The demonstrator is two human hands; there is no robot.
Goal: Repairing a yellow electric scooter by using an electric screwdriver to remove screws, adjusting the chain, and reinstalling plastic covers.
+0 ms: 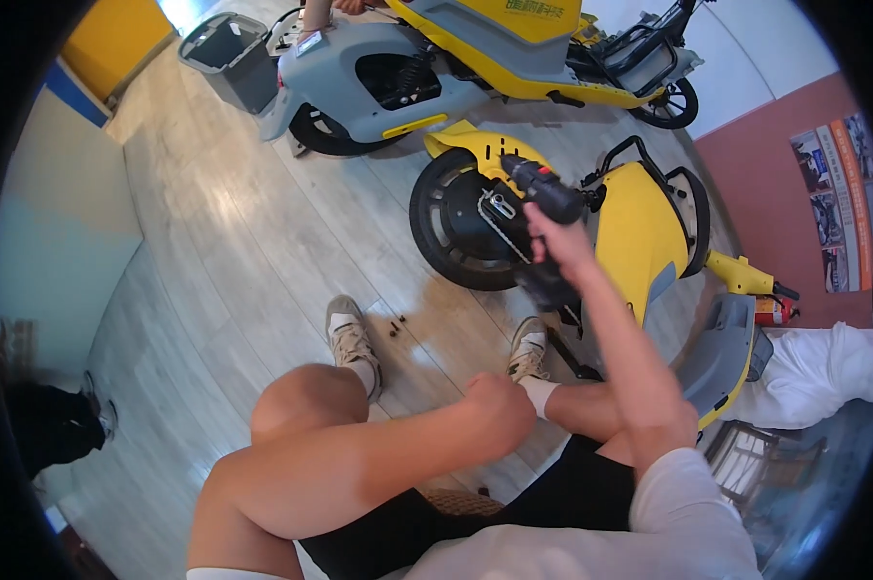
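From the head camera, the person sits low with knees bent, both shoes planted on the pale wooden floor (214,251). The right hand (557,242) is raised in front and wrapped around the grip of a black cordless drill (543,188), whose nose points left and up toward the rear wheel (465,227) of a yellow scooter (639,227) lying close ahead. The drill tip sits just beside the wheel's hub and the metal bracket there; whether it touches cannot be told. The left hand (499,406) is curled into a closed fist, resting near the right knee, and whether it holds anything cannot be told. A few small dark screws (396,324) lie on the floor between the two shoes, just before the wheel. Farther back stands a second scooter (407,68), grey and yellow, with a grey bin (228,58) beside its tail. A grey body panel (731,358) rests at the right, near a white cloth (823,372).
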